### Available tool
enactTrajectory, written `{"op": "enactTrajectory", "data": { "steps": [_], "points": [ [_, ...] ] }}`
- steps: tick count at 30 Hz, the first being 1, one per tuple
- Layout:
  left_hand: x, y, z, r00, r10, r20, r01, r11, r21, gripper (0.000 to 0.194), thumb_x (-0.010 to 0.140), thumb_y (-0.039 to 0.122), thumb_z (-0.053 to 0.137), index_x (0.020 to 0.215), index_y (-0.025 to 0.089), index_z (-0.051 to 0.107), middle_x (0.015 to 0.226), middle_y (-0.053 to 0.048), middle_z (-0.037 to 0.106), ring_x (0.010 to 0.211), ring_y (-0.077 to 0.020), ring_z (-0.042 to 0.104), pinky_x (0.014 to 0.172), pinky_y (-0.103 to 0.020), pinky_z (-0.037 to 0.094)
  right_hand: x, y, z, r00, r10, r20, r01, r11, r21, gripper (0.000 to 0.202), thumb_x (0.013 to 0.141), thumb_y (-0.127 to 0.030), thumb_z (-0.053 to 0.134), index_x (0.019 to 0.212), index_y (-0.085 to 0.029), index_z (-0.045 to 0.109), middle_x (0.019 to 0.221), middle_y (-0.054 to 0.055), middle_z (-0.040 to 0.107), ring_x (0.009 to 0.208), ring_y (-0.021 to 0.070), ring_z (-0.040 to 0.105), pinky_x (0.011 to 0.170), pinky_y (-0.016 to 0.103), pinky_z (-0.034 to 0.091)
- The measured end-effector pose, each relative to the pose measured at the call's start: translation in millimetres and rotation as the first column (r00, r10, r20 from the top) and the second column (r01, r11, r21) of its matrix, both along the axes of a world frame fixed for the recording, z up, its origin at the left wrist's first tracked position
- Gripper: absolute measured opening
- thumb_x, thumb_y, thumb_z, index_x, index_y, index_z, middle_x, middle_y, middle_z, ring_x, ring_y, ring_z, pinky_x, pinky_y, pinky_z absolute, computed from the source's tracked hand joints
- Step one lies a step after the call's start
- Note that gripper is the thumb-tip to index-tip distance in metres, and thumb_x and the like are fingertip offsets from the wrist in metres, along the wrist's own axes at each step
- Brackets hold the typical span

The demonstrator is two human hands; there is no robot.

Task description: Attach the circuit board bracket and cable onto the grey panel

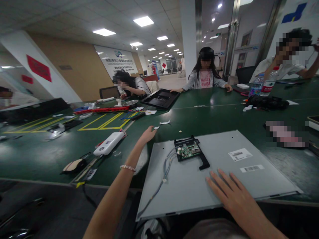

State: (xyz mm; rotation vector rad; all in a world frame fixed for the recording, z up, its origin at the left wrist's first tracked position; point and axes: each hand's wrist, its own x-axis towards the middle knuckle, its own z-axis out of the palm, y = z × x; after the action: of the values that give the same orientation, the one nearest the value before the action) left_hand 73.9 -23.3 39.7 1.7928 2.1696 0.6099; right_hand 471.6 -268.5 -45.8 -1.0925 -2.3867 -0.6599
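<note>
A flat grey metal-backed display panel (184, 186) lies in front of me, its near edge toward my lap. My right hand (230, 191) rests flat on its back, fingers spread, holding nothing. A black bracket with a green circuit board (189, 151) sits on the panel, and grey cables (165, 169) run from it to the lower left. Beyond the panel's far left corner, my left hand (147, 135) reaches over the green table, fingers drawn together. Its fingertips are at a small white scrap (156, 127); what they hold, if anything, is hidden. A curved white strip (164, 122) lies just beyond.
A white power bank (109, 143) and a round tan-and-black item (74, 165) lie at left. A black frame (161, 98) is at the far side, under a co-worker's hand (176, 90). Bottles (269, 82) stand at right. Other people sit around the table (211, 116).
</note>
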Motion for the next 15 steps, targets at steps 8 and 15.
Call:
{"op": "enactTrajectory", "data": {
  "steps": [8, 15],
  "points": [
    [12.2, -60.4, 18.5, 0.805, 0.062, 0.591, 0.035, 0.988, -0.152, 0.054, 0.086, 0.046, 0.058, 0.133, 0.024, 0.047, 0.146, -0.014, 0.045, 0.126, -0.0285, 0.051, 0.098, -0.037, 0.045, -8.4, -5.6, 7.5, 0.998, -0.040, -0.047, 0.038, 0.998, -0.053, 0.054, 0.082, -0.007, 0.043, 0.134, -0.018, 0.054, 0.138, 0.007, 0.057, 0.123, 0.0309, 0.051, 0.096, 0.052, 0.045],
    [37.8, -57.9, 24.6, 0.734, 0.077, 0.675, 0.060, 0.982, -0.177, 0.057, 0.086, 0.048, 0.060, 0.136, 0.028, 0.045, 0.152, -0.011, 0.037, 0.130, -0.0295, 0.048, 0.101, -0.038, 0.042, -3.4, -0.4, 3.1, 0.999, -0.021, -0.026, 0.020, 0.999, -0.049, 0.051, 0.086, -0.018, 0.052, 0.137, -0.017, 0.051, 0.140, 0.009, 0.055, 0.123, 0.0319, 0.051, 0.094, 0.050, 0.045]
  ]
}}
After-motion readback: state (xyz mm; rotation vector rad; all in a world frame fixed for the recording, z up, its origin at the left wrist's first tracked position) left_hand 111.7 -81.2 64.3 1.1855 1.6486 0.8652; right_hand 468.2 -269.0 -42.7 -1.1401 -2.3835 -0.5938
